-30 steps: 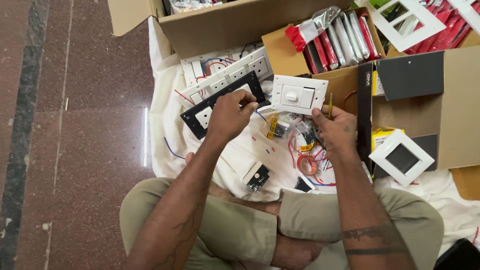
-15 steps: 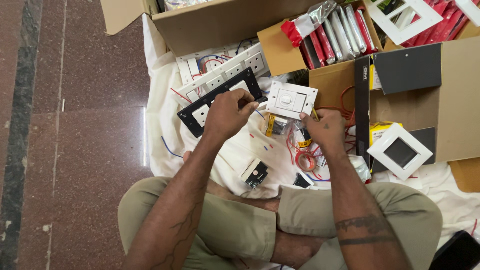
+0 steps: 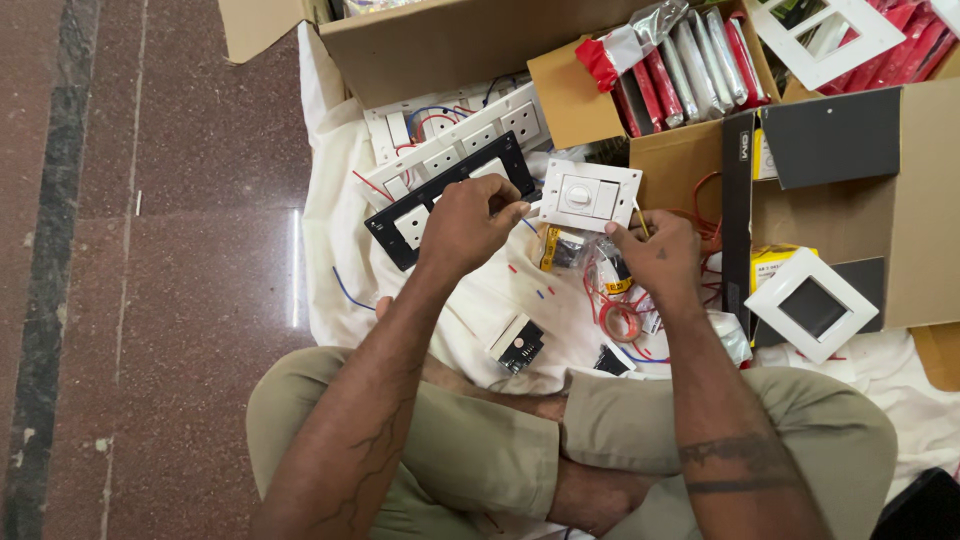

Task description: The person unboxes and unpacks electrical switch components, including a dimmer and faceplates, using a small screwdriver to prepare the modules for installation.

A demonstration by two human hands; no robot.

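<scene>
White switch plate (image 3: 588, 195), pinched between left hand (image 3: 468, 222), right hand (image 3: 655, 252), apparently.

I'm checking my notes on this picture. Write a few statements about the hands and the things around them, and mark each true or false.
1. The white switch plate is between the two hands. True.
2. The left hand lies flat on the bare floor. False: it is raised over the black frame, fingers pinched.
3. A roll of red wire lies near the right hand. True.
4. The cloth under the parts is black. False: it is white.
</scene>
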